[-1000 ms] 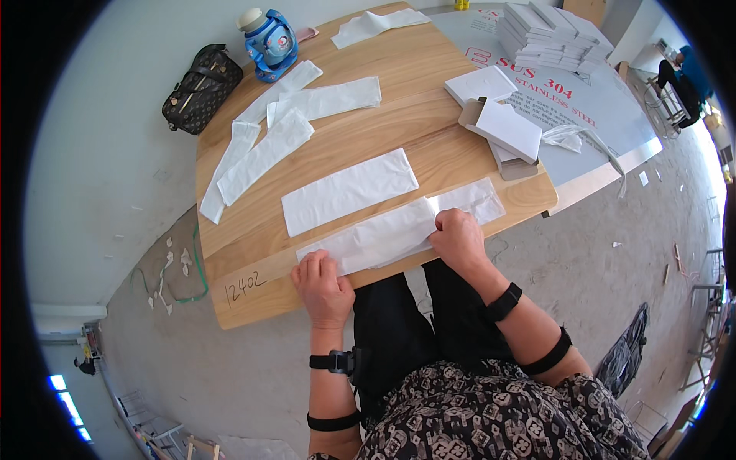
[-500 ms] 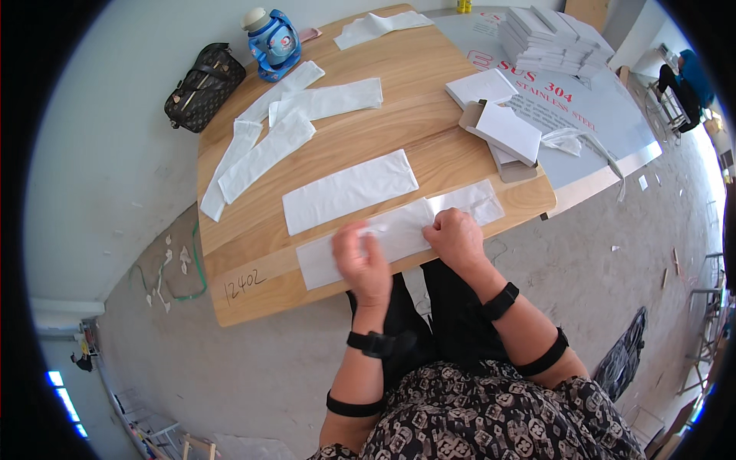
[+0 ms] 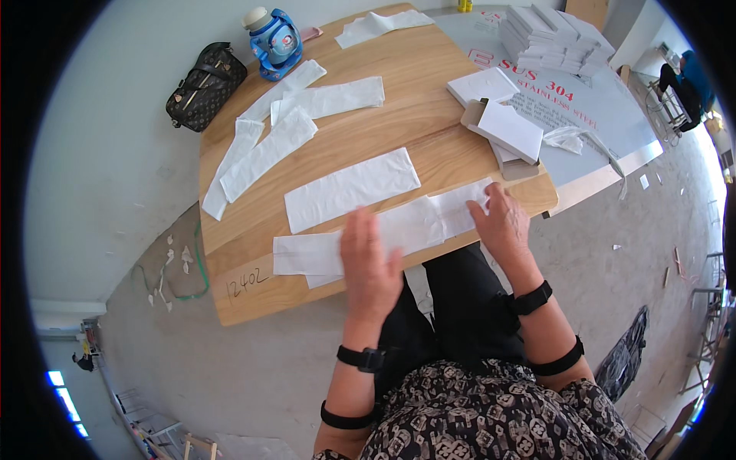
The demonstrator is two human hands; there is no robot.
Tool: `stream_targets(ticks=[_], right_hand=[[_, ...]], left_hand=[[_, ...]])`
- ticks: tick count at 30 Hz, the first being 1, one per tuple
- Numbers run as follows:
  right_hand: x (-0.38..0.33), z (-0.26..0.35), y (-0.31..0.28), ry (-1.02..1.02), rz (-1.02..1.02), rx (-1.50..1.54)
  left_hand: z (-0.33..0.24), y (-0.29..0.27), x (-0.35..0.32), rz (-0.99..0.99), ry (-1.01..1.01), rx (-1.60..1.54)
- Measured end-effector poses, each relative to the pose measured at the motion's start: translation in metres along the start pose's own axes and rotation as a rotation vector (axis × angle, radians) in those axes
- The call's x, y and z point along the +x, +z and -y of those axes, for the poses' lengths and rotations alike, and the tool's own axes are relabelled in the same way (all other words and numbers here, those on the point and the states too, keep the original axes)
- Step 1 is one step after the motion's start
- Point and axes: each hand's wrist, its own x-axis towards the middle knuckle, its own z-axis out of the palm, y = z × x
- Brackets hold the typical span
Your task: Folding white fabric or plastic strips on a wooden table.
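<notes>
Along the table's near edge lies a long, flat white strip [image 3: 414, 218], thin like soft paper or film, with a crease near its right part. Its left end shows two layers, slightly offset. My left hand [image 3: 369, 264] is over the left half of it, fingers stretched and blurred by motion. At the strip's right end is my right hand [image 3: 502, 222], fingertips touching it, thumb and forefinger apart. A shorter white folded piece [image 3: 353, 190] lies just beyond, parallel to the strip.
Several white strips [image 3: 268, 153] overlap at the far left; another white strip [image 3: 383, 27] lies at the back. A blue bottle [image 3: 274, 44] and dark handbag [image 3: 207, 86] stand by the wall. White boxes [image 3: 506, 130] sit at right; stacked white boxes [image 3: 556, 38] stand on a metal-topped table [image 3: 621, 123].
My right hand has moved right to the strip's end and its closed fingers have spread. An upper layer now reaches farther left. My left hand has straightened, still over the strip.
</notes>
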Motion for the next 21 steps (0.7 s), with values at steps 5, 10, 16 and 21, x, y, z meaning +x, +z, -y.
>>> stream_targets(ticks=[5, 10, 16, 21], right_hand=[[0.000, -0.015, 0.003, 0.031, 0.017, -0.149], [0.010, -0.022, 0.001, 0.128, 0.149, 0.099], [0.004, 0.006, 0.009, 0.337, 0.115, 0.987], [-0.032, 0.050, 0.019, -0.198, 0.189, 0.831]], left_hand=[[-0.025, 0.027, 0.008, 0.410, -0.034, 0.111], [-0.022, 0.030, 0.006, 0.447, -0.013, 0.115], [-0.015, 0.035, 0.006, 0.209, -0.047, -0.058], [-0.016, 0.015, 0.031, 0.055, -0.826, -1.105]])
